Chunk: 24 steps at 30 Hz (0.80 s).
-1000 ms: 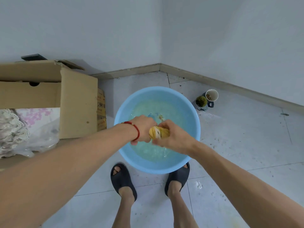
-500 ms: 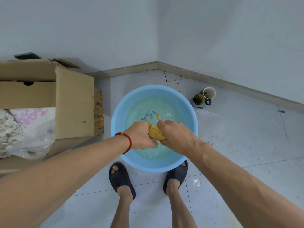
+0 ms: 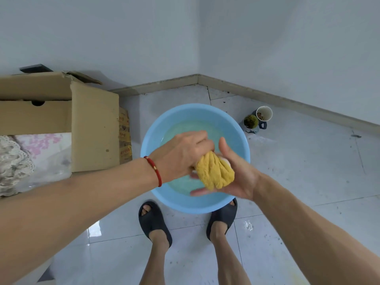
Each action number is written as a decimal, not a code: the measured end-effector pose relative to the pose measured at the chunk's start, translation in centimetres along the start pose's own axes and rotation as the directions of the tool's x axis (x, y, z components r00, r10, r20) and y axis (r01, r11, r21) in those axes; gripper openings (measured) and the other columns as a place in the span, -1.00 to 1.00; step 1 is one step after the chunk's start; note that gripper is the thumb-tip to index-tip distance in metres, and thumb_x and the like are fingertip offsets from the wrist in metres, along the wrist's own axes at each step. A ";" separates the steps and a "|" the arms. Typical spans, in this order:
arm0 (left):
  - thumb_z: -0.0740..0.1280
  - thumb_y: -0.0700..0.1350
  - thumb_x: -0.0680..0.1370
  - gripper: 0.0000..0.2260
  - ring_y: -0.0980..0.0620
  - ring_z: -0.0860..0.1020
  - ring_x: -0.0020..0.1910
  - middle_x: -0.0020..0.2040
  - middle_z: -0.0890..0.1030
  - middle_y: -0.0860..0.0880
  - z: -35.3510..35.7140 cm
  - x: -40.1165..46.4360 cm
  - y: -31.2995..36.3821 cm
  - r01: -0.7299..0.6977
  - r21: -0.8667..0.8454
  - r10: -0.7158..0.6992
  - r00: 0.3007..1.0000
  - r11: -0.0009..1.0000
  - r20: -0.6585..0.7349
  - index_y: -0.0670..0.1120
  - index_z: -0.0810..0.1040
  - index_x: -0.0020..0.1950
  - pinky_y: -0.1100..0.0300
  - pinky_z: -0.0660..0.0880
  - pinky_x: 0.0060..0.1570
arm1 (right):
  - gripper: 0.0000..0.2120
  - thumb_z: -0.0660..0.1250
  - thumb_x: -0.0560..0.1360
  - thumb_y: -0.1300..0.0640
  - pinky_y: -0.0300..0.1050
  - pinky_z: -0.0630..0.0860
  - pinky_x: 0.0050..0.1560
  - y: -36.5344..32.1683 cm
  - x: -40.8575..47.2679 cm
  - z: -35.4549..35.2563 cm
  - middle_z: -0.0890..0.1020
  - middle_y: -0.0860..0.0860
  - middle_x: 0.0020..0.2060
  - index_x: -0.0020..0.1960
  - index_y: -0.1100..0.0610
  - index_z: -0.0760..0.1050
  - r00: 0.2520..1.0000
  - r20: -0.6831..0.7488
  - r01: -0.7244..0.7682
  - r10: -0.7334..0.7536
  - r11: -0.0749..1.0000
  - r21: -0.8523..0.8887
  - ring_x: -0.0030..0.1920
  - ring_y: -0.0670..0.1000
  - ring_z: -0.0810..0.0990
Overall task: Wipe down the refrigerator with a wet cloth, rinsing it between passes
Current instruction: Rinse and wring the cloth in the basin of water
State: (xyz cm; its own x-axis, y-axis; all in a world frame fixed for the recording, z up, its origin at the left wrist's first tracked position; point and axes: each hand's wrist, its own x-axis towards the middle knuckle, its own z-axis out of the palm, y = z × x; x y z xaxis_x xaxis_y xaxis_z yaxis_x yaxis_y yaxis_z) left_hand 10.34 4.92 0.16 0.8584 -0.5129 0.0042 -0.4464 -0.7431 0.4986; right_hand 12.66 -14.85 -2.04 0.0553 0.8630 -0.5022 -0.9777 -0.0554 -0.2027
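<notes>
We hold the yellow cloth over the blue basin, our left hand squeezing one end and our right hand cupping the bunch with loose fingers, so we should twist hard and let drips fall inside.

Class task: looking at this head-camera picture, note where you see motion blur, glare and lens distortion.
Head view: the right hand fingertips under the yellow cloth are motion-blurred; window glare shines on the wet floor tiles; the wide lens bends the baseboard and stretches the forearms.
</notes>
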 end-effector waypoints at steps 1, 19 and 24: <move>0.47 -0.21 0.48 -0.87 -0.08 0.49 -0.22 -0.11 0.52 -0.11 0.0 0.0 0.2 -0.073 0.038 0.073 0.997 0.997 -0.009 -0.18 0.58 -0.02 0.11 0.43 -0.24 | -0.06 0.30 0.44 -0.40 0.35 0.56 0.22 1.0 0.5 0.3 0.42 0.29 0.45 0.56 0.25 0.29 0.987 0.161 -0.033 0.022 0.997 0.063 0.47 0.37 0.38; 0.32 -0.30 0.33 -0.82 -0.18 0.49 -0.32 -0.40 0.41 -0.07 3.1 1.1 0.0 0.495 0.182 -0.507 0.673 0.850 0.539 -0.08 0.37 -0.37 0.10 0.42 -0.41 | -0.81 0.34 0.53 0.10 -0.13 0.37 -0.14 0.1 3.9 2.2 0.65 0.09 -0.07 0.09 0.15 0.54 0.845 -0.383 -0.462 -0.372 -0.148 -0.875 -0.09 0.11 0.54; 0.29 -0.34 0.36 -0.80 -0.04 0.40 -0.47 -0.45 0.40 -0.07 3.5 1.1 -0.6 0.685 0.048 -0.557 0.548 0.727 0.623 -0.12 0.37 -0.40 0.24 0.29 -0.51 | -0.77 0.27 0.56 0.12 0.01 0.41 -0.20 0.9 4.3 0.9 0.63 0.17 -0.05 0.15 0.21 0.41 0.831 -0.298 -0.462 -0.470 -0.283 -0.840 -0.10 0.26 0.58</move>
State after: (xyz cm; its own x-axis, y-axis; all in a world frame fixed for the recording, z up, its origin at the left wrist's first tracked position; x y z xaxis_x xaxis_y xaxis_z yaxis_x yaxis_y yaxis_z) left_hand 10.71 3.27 -3.22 0.5621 -0.1352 -0.8160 0.2511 -0.9121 0.3241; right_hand 11.82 -10.75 -3.61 0.5663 0.5930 -0.5724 0.4215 -0.8052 -0.4172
